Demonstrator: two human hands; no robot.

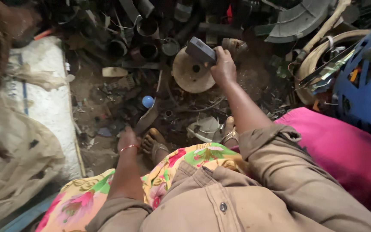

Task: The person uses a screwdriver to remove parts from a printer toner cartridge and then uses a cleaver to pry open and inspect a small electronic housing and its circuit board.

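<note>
My right hand (pixel 223 66) is stretched forward and grips a grey block-shaped hammer head (pixel 200 50), held over a rusty round metal disc (pixel 190 76) with a hole in its middle. My left hand (pixel 127 138) reaches down to the dirt floor beside my sandalled foot (pixel 153 144), resting near a dark flat metal piece (pixel 147 120). Whether its fingers hold anything is hidden by the hand's angle. A thin bangle sits on the left wrist.
Scrap metal pipes and cans (pixel 147 30) are heaped at the back. A small blue ball (pixel 147 101) lies on the dirt. White sacks (pixel 44 99) lie at the left, a blue plastic crate (pixel 366 90) at the right, a pink cushion (pixel 344 150) beside me.
</note>
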